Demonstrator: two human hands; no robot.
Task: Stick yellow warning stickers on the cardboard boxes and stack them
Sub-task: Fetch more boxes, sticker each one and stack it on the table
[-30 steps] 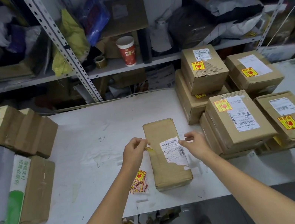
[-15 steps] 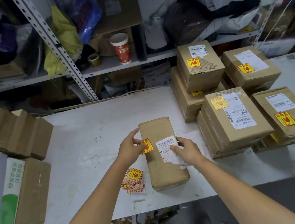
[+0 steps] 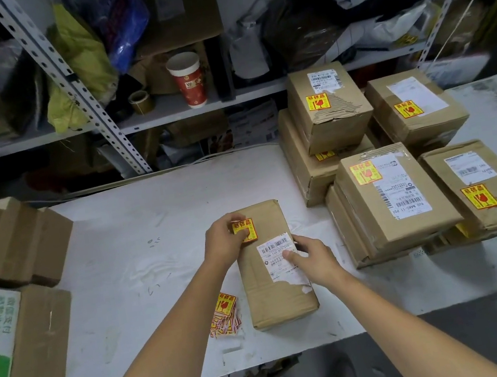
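Presses with the left hand (image 3: 223,242) on a yellow warning sticker (image 3: 245,229) at the far-left corner of the cardboard box (image 3: 278,295) top: fingers bent, thumb lying across the sticker's lower edge; cannot tell whether pinching or only pushing down. Grips with the right hand (image 3: 313,259) the box's right edge, thumb flat on the white shipping label (image 3: 275,249), other fingers curled at the side. Has the box lying flat on the white table (image 3: 142,272), near its front edge. Shows a loose pile of spare stickers (image 3: 224,314) just left of the box, stacked boxes (image 3: 387,198) already stickered to the right, plain boxes (image 3: 9,241) at the left, and a red paper cup (image 3: 189,79) on the shelf (image 3: 162,114) behind.
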